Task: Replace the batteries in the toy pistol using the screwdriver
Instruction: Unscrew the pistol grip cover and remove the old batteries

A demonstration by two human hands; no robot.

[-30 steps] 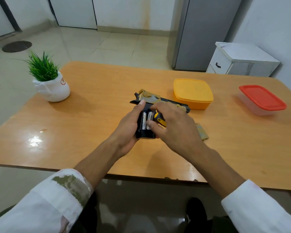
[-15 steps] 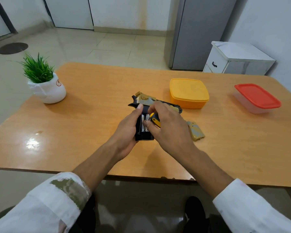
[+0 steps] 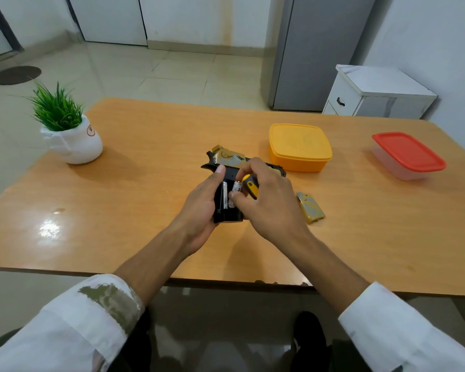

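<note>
My right grip [image 3: 266, 202] is narrow, thumb and forefinger pinched on a battery [image 3: 236, 187]. The screwdriver [image 3: 251, 185] is tucked under its other fingers so only the yellow and black end shows, and I cannot tell where the tip points. The battery sits right at my fingertips, its long axis running up and down the frame with the far end tipped a little right. My fingers hide its lower end, so I cannot say whether it is seated in the open bay or partly raised. A second battery [image 3: 225, 196] lies just left of it, parallel, down in the bay. My left grip [image 3: 202, 208] is wrapped round the butt of the pistol [image 3: 227, 159] from the left, thumb stretched up onto the frame. So the right is nearer the batteries and the left only steadies. The pistol is mid-frame, on its side, low over the surface [image 3: 145, 183]. Its barrel runs left to right, muzzle toward the orange box [image 3: 300, 147] and hammer end at upper left, while the butt points down the frame toward me. The batteries therefore lie along the butt and across the barrel line. I judge the next move is a lift or press along that up-and-down axis. The cover [image 3: 310, 208] lies on the surface just right of my right grip.
</note>
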